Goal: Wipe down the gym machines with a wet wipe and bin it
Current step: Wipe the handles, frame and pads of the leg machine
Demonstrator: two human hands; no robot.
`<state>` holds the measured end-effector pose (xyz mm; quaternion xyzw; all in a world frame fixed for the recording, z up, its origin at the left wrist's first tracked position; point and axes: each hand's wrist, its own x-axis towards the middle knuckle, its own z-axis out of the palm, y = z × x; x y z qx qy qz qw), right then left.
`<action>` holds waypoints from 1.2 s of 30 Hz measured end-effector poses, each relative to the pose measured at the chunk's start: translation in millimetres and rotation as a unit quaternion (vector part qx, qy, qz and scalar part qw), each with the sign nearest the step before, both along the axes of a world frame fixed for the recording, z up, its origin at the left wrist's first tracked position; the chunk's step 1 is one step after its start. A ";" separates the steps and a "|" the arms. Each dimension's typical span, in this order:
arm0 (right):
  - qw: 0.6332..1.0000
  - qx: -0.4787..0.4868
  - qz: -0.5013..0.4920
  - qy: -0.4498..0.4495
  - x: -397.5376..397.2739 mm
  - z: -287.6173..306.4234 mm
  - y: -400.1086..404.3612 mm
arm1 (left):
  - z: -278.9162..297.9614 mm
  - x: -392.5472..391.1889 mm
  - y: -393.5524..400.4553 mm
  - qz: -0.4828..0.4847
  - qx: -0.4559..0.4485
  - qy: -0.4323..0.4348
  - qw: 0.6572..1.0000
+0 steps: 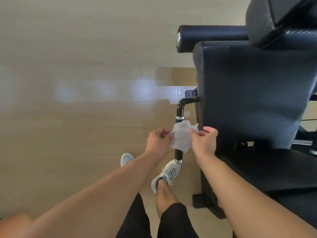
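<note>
Over wooden floor (85,117), both hands' grips pinch wet wipe (181,137) edges.

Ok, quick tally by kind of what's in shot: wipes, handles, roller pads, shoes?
Wet wipe: 1, pinched by left hand and right hand
Machine handle: 1
Roller pad: 1
Shoes: 2
Total: 5

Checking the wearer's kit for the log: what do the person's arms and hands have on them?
Nothing: the left hand and right hand are bare, no gloves, rings or watch visible. Both forearms are uncovered, with no sleeves in view.
</note>
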<state>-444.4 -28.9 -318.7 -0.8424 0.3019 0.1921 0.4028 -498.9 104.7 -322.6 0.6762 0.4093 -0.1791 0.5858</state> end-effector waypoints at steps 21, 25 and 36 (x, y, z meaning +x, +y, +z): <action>0.956 -0.073 0.278 0.065 -72.6 -53.4 10.4 | -43.8 -51.8 7.6 0.092 0.004 0.070 0.993; 0.968 -0.079 0.238 0.003 -32.7 -59.3 33.3 | -39.7 -64.0 3.7 0.084 -0.020 0.083 0.993; 0.963 -0.025 0.258 0.073 -74.1 -80.1 -5.5 | -41.1 -60.3 20.0 0.064 -0.028 0.081 0.994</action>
